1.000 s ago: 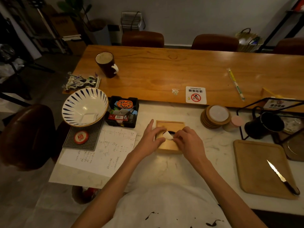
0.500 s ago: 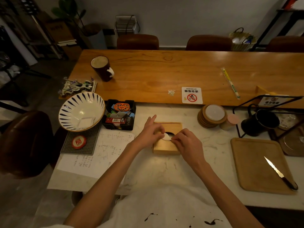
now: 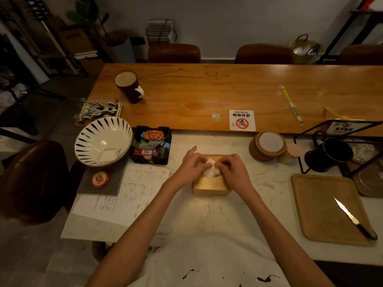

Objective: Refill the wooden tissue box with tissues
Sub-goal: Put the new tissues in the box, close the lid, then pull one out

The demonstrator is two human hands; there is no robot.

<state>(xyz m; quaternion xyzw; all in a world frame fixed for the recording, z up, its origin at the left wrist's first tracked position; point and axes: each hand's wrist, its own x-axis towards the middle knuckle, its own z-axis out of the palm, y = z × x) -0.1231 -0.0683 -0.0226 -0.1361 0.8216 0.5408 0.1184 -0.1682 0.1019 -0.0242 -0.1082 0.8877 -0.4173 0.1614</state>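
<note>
Centre of frame: left hand (image 3: 191, 167) and right hand (image 3: 232, 170) both pinch tissue (image 3: 210, 169) at wooden tissue box (image 3: 211, 184) opening. Better pull up gently, evenly, avoid tearing.

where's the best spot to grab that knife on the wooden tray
Take the black-handled knife by its dark handle, at the near right corner of the wooden tray, coming from above on the right. It lies flat, with the pale blade pointing up-left, away from that approach.
</note>
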